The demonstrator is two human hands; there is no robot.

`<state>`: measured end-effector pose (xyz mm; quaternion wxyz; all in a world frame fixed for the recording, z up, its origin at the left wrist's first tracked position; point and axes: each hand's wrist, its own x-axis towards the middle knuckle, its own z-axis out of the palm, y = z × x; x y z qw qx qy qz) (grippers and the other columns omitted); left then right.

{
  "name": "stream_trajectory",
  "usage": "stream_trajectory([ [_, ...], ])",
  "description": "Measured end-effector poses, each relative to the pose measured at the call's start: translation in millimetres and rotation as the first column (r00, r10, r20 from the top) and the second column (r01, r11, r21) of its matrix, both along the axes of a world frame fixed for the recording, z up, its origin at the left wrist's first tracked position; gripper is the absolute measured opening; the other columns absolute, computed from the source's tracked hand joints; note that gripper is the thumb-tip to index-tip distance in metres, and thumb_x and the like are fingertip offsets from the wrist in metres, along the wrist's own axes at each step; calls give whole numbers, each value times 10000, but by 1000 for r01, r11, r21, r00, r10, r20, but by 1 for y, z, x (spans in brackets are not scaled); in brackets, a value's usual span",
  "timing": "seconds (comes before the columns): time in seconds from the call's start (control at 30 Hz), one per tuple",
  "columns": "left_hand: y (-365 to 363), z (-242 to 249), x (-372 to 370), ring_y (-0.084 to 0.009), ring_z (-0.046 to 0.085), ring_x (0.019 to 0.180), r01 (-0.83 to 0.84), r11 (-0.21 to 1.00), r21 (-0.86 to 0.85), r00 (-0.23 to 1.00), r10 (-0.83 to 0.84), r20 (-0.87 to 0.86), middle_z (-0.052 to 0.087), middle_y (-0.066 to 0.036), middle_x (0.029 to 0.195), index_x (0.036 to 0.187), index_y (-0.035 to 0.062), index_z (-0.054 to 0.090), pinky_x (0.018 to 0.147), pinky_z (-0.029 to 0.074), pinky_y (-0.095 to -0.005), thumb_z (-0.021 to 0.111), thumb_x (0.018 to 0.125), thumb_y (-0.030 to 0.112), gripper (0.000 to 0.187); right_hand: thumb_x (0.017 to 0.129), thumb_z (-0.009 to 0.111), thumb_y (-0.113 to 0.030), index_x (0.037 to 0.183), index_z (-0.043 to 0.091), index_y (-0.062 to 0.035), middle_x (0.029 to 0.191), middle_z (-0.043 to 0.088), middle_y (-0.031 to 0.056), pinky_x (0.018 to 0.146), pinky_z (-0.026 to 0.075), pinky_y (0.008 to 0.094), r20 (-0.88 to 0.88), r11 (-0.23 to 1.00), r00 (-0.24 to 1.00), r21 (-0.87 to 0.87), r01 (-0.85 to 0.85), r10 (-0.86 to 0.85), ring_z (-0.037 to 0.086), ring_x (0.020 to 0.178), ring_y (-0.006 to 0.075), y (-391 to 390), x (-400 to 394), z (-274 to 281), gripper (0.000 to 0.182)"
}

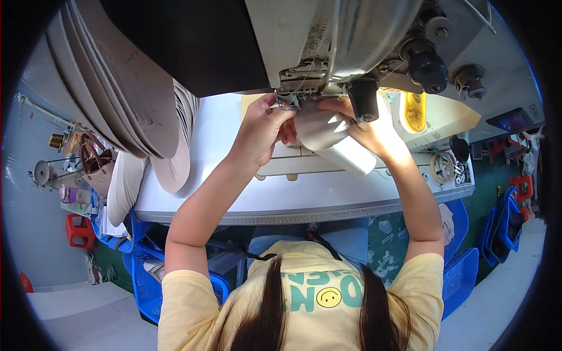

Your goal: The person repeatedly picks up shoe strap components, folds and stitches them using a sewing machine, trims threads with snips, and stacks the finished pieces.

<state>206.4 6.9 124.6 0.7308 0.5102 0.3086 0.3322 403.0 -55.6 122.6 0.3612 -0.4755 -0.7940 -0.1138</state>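
Observation:
A sewing machine head [310, 64] hangs over the table, with its needle area just beyond my hands. Under it lies a curved grey-beige piece of sheet material [319, 126], its near side bending down toward a white roll-shaped part [351, 157]. My left hand [257, 128] is closed, thumb and fingers pinched beside a small metal bracket [288, 102] at the piece's left edge; what lies between the fingertips is hidden. My right hand [372, 131] grips the piece's right side, with bright pointed shapes showing by its fingers. A black cylinder [363, 99] partly covers that hand.
Stacks of similar curved pieces [117, 88] hang at the left, some draping over the white table [216, 193]. A ruler strip [293, 216] runs along its front edge. Tape rolls [443, 167] lie at the right. Blue crates [149, 281] and red stools [80, 230] stand on the floor.

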Motion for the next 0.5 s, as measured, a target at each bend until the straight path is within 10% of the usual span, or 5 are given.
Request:
stream_trajectory([
  [0.4, -5, -6, 0, -106, 504, 439, -49, 999, 6, 995, 48, 86, 534, -50, 594, 891, 32, 479, 408, 379, -211, 518, 815, 82, 100, 622, 639, -72, 777, 610, -74, 697, 572, 67, 652, 433, 351, 16, 1000, 1000, -27, -6, 7, 558, 679, 254, -11, -5, 3, 157],
  [0.5, -9, -14, 1, -103, 495, 468, -79, 996, -38, 978, 85, 189, 526, -39, 594, 873, 54, 469, 442, 376, -211, 488, 842, 92, 53, 614, 581, 86, 1057, 592, -114, 1112, 578, 46, 764, 472, 317, 27, 963, 999, -266, 40, -34, 582, 912, 245, -19, -4, -1, 486],
])
